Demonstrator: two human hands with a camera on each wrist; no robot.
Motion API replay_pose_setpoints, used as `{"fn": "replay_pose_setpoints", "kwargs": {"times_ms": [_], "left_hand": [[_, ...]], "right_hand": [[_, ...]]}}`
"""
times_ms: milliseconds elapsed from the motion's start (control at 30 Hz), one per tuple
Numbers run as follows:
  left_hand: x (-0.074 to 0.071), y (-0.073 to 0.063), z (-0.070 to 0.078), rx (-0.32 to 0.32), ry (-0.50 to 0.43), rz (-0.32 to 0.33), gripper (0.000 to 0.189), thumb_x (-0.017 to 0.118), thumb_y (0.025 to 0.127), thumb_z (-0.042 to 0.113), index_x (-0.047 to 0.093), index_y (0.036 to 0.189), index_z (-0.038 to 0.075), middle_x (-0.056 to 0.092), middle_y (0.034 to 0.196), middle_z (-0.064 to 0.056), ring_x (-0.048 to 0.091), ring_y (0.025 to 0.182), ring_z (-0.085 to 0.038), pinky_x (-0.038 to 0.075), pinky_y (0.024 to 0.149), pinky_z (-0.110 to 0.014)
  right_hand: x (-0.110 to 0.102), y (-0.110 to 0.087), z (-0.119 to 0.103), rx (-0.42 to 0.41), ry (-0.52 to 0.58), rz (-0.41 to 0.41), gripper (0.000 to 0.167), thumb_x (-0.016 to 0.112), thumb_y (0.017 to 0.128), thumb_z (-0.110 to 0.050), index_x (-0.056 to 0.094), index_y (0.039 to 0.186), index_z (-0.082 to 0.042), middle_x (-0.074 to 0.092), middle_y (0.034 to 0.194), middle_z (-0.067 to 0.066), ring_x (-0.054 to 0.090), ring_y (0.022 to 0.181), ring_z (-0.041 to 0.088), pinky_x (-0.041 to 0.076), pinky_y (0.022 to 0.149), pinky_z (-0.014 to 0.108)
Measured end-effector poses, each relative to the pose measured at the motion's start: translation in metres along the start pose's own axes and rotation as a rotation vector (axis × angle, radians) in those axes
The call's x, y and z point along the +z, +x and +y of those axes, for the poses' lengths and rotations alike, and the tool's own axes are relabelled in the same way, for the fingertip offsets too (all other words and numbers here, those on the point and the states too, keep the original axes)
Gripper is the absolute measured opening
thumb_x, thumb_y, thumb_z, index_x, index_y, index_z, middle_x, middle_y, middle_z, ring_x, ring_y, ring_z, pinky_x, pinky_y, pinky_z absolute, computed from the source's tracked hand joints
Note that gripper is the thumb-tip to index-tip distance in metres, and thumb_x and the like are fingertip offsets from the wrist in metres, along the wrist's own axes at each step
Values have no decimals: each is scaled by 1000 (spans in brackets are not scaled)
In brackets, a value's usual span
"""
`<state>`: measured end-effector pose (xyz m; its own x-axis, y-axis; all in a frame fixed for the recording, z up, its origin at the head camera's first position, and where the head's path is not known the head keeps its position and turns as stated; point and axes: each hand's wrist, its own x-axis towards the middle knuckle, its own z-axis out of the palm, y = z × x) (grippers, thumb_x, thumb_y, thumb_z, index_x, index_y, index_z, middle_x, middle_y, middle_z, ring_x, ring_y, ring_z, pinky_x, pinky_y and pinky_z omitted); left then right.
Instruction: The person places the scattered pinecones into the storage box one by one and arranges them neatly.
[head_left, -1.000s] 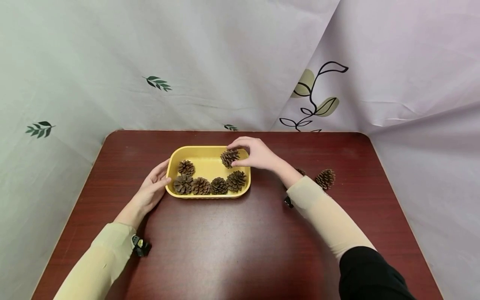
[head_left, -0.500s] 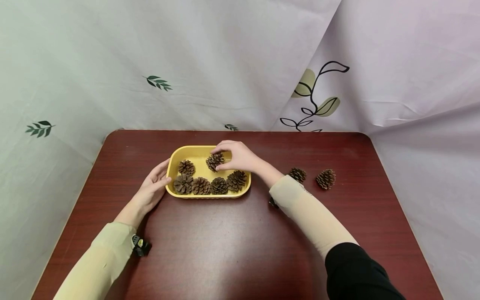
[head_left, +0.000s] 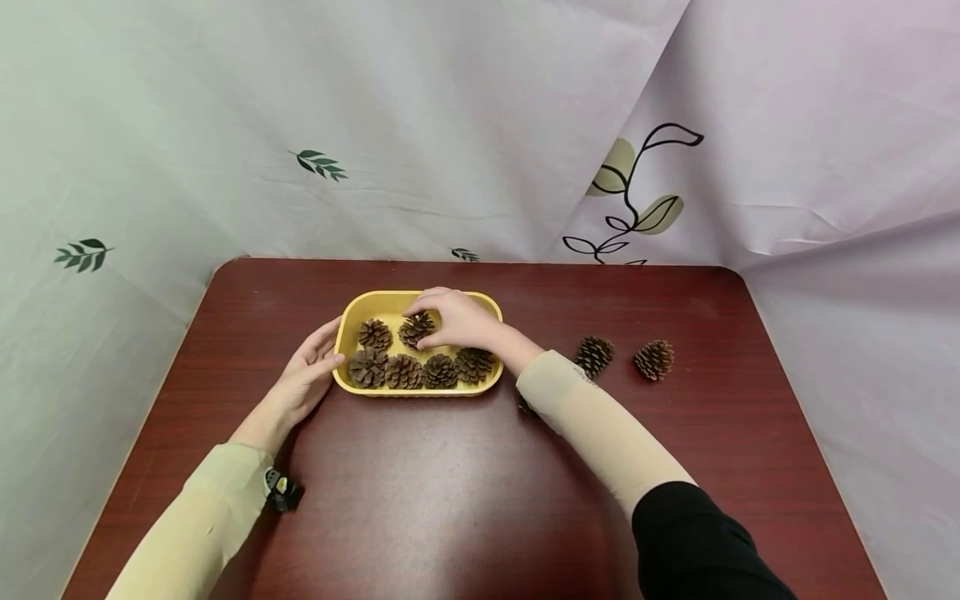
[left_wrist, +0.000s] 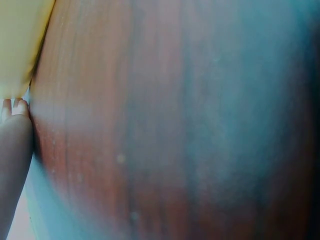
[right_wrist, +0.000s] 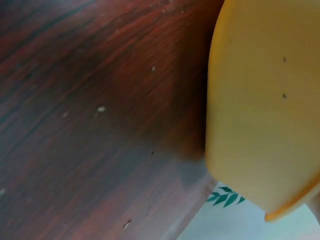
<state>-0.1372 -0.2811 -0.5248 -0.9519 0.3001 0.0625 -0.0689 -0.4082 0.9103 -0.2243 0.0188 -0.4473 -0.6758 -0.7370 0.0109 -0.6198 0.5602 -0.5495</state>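
Note:
In the head view, a yellow tray (head_left: 420, 392) stands on the table. My left hand (head_left: 303, 375) grips its left end, thumb over the rim and fingers against the outer wall. Inside the tray, my right hand (head_left: 457, 318) pinches a pine cone (head_left: 415, 332) between thumb and fingers; whether that cone touches the tray floor, I cannot tell. Left of it lies another pine cone (head_left: 374, 334). Several more pine cones (head_left: 404, 372) form a row along the near wall. The right wrist view has only the tray's outer wall (right_wrist: 260, 110), with neither hand nor cone clearly visible.
Two loose pine cones, one nearer (head_left: 595, 357) my right forearm and one farther right (head_left: 653, 360), lie on the dark red table (head_left: 420, 483). A pale curtain (head_left: 450, 125) with leaf prints hangs behind the table's back edge.
My right hand has moved left and lower inside the tray with its pine cone, toward the cone at the left. Both loose cones on the table now show more fully. The left hand has stayed put.

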Motion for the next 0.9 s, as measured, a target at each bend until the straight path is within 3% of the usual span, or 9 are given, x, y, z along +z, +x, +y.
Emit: {"fn": "replay_pose_setpoints", "kwargs": {"times_ms": [333, 600, 900], "left_hand": [[1, 0, 0, -15, 7, 2, 59, 44, 105, -15, 51, 153, 19, 62, 149, 12, 58, 134, 0, 51, 106, -17], [2, 0, 0, -16, 0, 10, 59, 44, 105, -15, 52, 152, 20, 62, 148, 12, 58, 134, -1, 51, 106, -17], [2, 1, 1, -12, -5, 10, 60, 43, 105, -16, 52, 152, 20, 63, 147, 12, 59, 133, -1, 51, 105, -17]], "right_hand": [[10, 13, -3, -36, -93, -66, 57, 87, 90, -29, 68, 141, -12, 65, 148, 6, 54, 144, 24, 36, 128, 36], [14, 18, -5, -55, -68, -70, 56, 88, 89, -28, 69, 139, -11, 65, 146, 8, 57, 141, 24, 37, 127, 35], [18, 24, -11, -22, -89, -90, 57, 87, 90, -28, 67, 141, -13, 62, 150, 6, 54, 144, 23, 36, 128, 35]]}}
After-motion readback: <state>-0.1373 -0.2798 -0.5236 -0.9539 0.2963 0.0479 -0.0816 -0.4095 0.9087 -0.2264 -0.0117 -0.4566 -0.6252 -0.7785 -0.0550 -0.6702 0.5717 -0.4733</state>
